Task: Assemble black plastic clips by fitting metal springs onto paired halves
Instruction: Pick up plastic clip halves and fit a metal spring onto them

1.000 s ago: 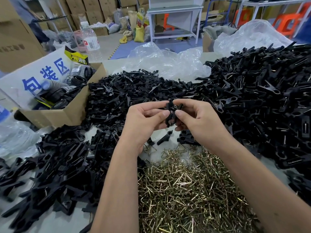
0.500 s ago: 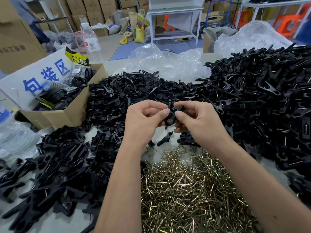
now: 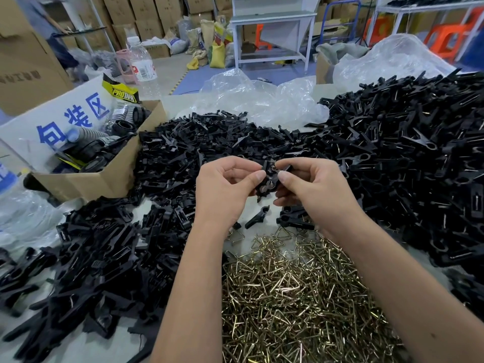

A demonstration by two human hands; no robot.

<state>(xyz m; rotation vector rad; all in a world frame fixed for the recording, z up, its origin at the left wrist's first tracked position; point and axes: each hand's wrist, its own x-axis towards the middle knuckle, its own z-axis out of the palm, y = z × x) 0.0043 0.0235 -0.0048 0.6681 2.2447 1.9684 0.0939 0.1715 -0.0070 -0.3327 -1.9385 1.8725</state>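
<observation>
- Both hands up at centre: our left hand (image 3: 225, 189) and right hand (image 3: 311, 189) pinch one black clip (image 3: 268, 179) between them, thumb tips facing each other across it, other fingers curled in.
- Clip held clear above the table (image 3: 167, 100), roughly upright; a glint of metal near its top, but we can't tell if a spring is seated.
- Directly below the hands: a small bare patch of table with one loose clip half (image 3: 258, 217) lying alone, tilted. That patch is the only open room close in.
- Just nearer us: the spring pile (image 3: 296, 297), brass-coloured wire triangles, filling the gap between our forearms. Its far edge thins to a few stray springs touching the bare patch.
- Left of our left forearm: a heap of clip halves (image 3: 104, 258) running to the near-left edge of view; another heap of halves (image 3: 204, 142) behind the hands.
- Right: big mound of clips (image 3: 408, 153) with wire showing on many, rising well above hand height, its foot touching our right wrist area.
- Far left: open cardboard box (image 3: 104, 179) with mixed black parts, corner butting the rear heap.
- Behind the heaps: crumpled clear plastic bag (image 3: 256, 100); a water bottle (image 3: 142, 66) past the box.
- Beyond the table edge: blue floor, a grey workbench (image 3: 272, 19), stacked cartons.
</observation>
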